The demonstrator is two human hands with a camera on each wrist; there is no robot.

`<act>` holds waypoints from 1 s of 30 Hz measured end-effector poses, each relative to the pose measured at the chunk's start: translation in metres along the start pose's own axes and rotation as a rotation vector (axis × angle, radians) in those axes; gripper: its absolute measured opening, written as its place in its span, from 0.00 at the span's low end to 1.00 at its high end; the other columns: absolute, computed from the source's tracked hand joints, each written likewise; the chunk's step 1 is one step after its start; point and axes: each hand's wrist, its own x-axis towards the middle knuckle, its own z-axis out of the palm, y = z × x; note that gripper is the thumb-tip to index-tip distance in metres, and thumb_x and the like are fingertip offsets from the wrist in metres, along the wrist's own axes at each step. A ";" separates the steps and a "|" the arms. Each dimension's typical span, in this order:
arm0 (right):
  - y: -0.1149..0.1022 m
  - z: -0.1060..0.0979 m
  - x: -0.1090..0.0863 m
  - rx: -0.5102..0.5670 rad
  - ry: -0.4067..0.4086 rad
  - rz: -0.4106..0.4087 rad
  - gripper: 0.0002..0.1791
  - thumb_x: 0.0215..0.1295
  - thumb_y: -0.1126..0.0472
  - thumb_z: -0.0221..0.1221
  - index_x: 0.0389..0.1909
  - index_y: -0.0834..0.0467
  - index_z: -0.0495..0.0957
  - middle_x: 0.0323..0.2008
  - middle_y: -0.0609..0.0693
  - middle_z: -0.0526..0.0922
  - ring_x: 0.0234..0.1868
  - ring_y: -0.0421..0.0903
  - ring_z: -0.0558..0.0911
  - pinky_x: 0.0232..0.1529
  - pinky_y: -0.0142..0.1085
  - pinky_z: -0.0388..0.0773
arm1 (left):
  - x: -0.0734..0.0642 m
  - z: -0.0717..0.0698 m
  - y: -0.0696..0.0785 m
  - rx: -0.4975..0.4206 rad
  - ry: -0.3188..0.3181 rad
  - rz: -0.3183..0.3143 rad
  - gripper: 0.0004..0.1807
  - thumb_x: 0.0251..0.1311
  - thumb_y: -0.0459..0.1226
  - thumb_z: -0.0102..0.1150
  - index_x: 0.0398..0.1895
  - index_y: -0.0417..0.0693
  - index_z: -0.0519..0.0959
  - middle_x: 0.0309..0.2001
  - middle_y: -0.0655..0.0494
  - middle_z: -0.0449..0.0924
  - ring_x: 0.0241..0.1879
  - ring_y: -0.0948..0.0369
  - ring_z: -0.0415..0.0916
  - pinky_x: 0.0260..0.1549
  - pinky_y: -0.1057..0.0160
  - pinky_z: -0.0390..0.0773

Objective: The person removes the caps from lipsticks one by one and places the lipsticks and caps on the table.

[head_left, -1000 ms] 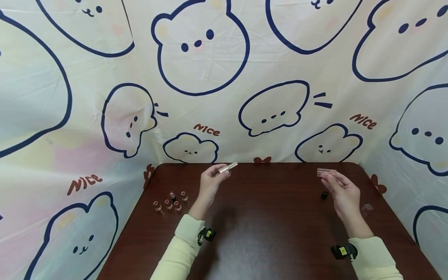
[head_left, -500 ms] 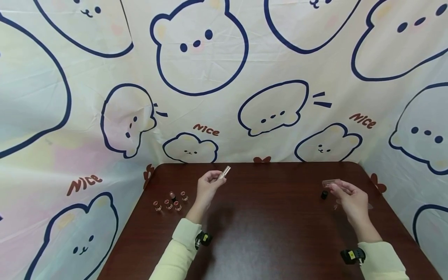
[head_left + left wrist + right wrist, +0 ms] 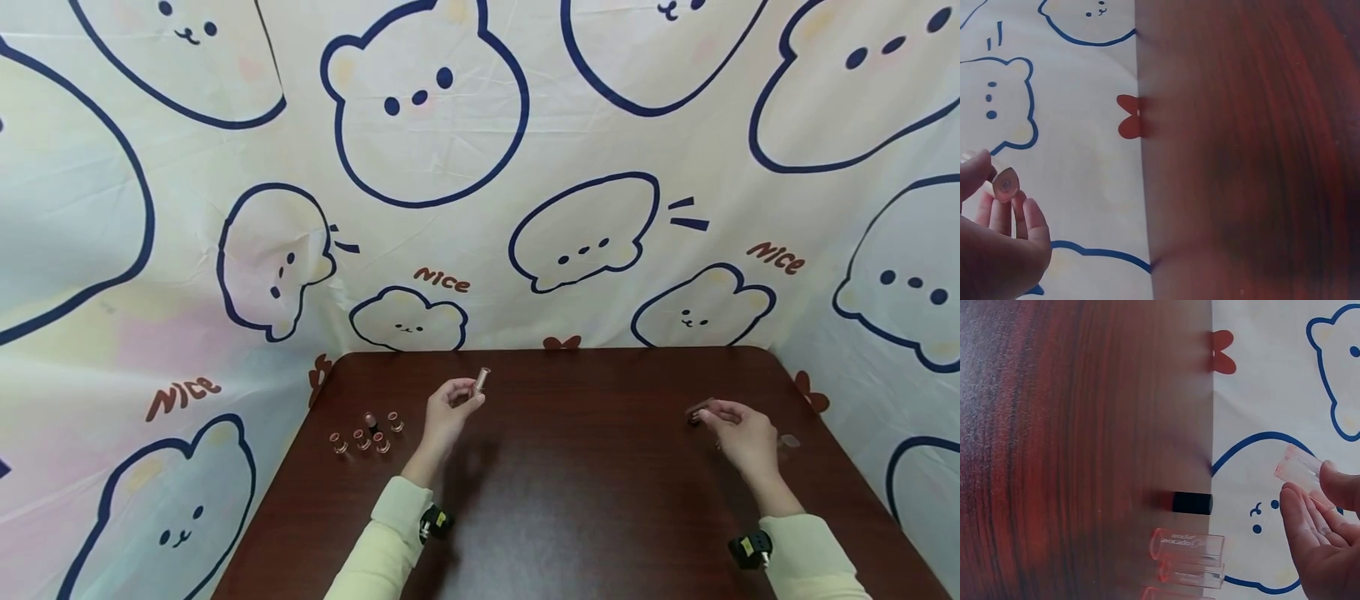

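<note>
My left hand [image 3: 448,417] pinches a small gold lipstick [image 3: 482,381] between thumb and fingers, raised over the far left half of the table. In the left wrist view the lipstick's tan end [image 3: 1005,185] faces the camera. Over at the right, my right hand [image 3: 742,437] holds a clear pinkish lipstick cap [image 3: 1300,467] by thumb and fingertips. In the head view this cap overlaps a black cap [image 3: 694,416], which stands upright on the table in the right wrist view. Clear caps [image 3: 1191,545] stand beside the black one, mostly hidden behind my right hand in the head view.
Several lipsticks [image 3: 362,439] stand grouped on the left of the dark wood table [image 3: 570,500]; one with a black base [image 3: 372,423] is among them. A printed cloth [image 3: 585,317] hangs behind the table's far edge and along its sides.
My right hand has come down toward the table with the clear cap, close to the black cap. The left hand has lowered a little, and its lipstick has tipped from slanted to nearly upright.
</note>
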 end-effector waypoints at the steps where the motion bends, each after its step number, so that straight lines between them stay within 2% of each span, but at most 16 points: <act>1: 0.001 0.001 0.001 -0.009 -0.001 -0.004 0.27 0.69 0.49 0.58 0.54 0.68 0.76 0.46 0.66 0.82 0.32 0.49 0.83 0.23 0.36 0.75 | 0.000 0.000 -0.002 0.002 0.004 0.006 0.15 0.56 0.29 0.68 0.47 0.36 0.80 0.42 0.46 0.83 0.42 0.59 0.76 0.39 0.68 0.75; 4: 0.005 0.005 0.002 -0.036 0.001 -0.021 0.25 0.68 0.50 0.59 0.52 0.68 0.78 0.44 0.66 0.83 0.38 0.56 0.83 0.26 0.37 0.76 | 0.000 0.000 -0.007 -0.002 0.006 0.022 0.15 0.56 0.27 0.67 0.47 0.33 0.79 0.42 0.42 0.83 0.43 0.57 0.77 0.39 0.69 0.75; 8: 0.009 0.009 0.005 -0.078 0.005 -0.058 0.23 0.68 0.52 0.60 0.50 0.69 0.79 0.42 0.65 0.83 0.43 0.60 0.81 0.32 0.44 0.78 | 0.000 -0.002 -0.013 0.004 0.006 0.022 0.16 0.57 0.26 0.65 0.49 0.32 0.79 0.43 0.41 0.82 0.44 0.55 0.77 0.40 0.69 0.77; 12: 0.011 0.013 0.006 -0.094 -0.003 -0.086 0.20 0.68 0.55 0.61 0.48 0.69 0.79 0.41 0.65 0.83 0.44 0.62 0.81 0.37 0.52 0.76 | 0.001 -0.004 -0.020 0.027 0.022 0.010 0.16 0.57 0.26 0.65 0.49 0.34 0.81 0.43 0.43 0.82 0.44 0.55 0.76 0.40 0.68 0.78; 17: 0.013 0.015 0.005 -0.126 -0.026 -0.096 0.19 0.67 0.57 0.61 0.47 0.70 0.79 0.40 0.66 0.83 0.39 0.62 0.80 0.33 0.50 0.75 | 0.005 -0.007 -0.030 0.063 0.054 0.021 0.14 0.55 0.26 0.66 0.47 0.33 0.81 0.41 0.43 0.83 0.42 0.54 0.78 0.39 0.65 0.79; 22: 0.018 0.018 0.006 -0.173 -0.055 -0.114 0.19 0.66 0.58 0.62 0.47 0.72 0.78 0.40 0.67 0.82 0.36 0.61 0.81 0.27 0.47 0.76 | 0.010 -0.009 -0.038 0.158 0.100 0.042 0.14 0.52 0.25 0.69 0.44 0.34 0.82 0.39 0.44 0.84 0.41 0.52 0.80 0.39 0.60 0.80; 30: 0.023 0.024 0.008 -0.219 -0.076 -0.109 0.17 0.65 0.60 0.62 0.45 0.72 0.78 0.39 0.67 0.82 0.36 0.62 0.80 0.30 0.50 0.76 | 0.013 -0.011 -0.044 0.351 0.136 0.081 0.13 0.47 0.25 0.71 0.39 0.36 0.82 0.35 0.45 0.84 0.37 0.51 0.83 0.39 0.53 0.80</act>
